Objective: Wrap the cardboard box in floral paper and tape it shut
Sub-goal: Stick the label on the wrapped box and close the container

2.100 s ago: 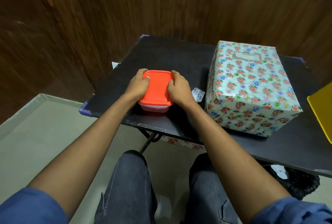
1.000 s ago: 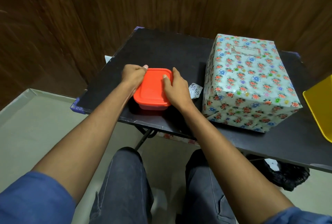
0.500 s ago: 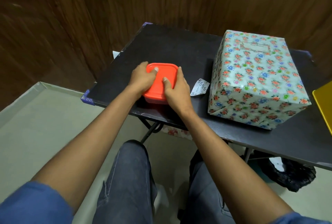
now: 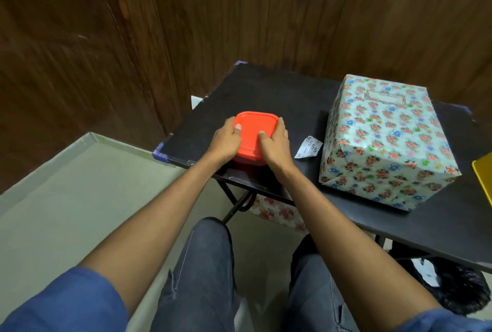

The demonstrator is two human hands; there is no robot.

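Both hands, left hand (image 4: 225, 140) and right hand (image 4: 275, 145), now clamp the orange-lidded container (image 4: 254, 136), thumbs shifted onto its lid, while the floral-wrapped box (image 4: 386, 140) sits apart at right, apparently finished.

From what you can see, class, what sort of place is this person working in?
Probably a room at home, not a workshop: a small folding black table stands against a wood-panelled wall, with a gift-wrapped box and an orange-lidded food container on it.
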